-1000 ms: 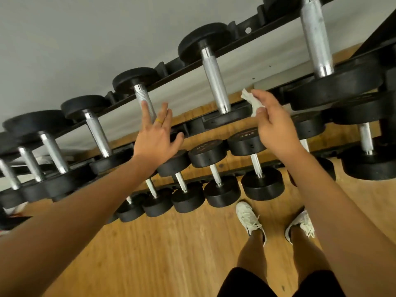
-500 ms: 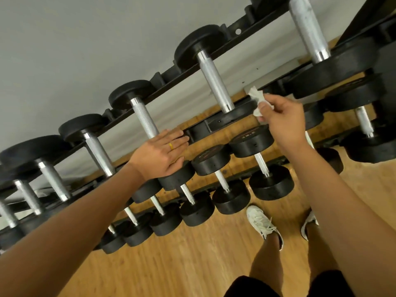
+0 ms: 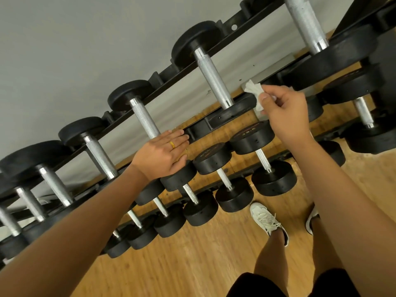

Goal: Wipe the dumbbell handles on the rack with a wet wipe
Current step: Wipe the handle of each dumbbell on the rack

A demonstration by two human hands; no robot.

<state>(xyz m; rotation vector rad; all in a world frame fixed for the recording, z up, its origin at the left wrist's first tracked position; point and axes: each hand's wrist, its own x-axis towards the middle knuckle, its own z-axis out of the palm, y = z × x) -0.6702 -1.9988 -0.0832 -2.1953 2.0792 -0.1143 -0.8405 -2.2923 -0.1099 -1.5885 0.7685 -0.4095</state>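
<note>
The right hand [image 3: 287, 116] pinched the limp, light wet wipe [image 3: 254, 91]; the left hand [image 3: 165, 155] lay flat, grip apart. The knurled handle [image 3: 214, 79] seemed rigid and rough, best wrapped mid-length.

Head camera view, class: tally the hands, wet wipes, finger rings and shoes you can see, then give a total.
2 hands: left hand, right hand
1 wet wipe
1 ring
2 shoes: left shoe, right shoe
Total: 6
</note>
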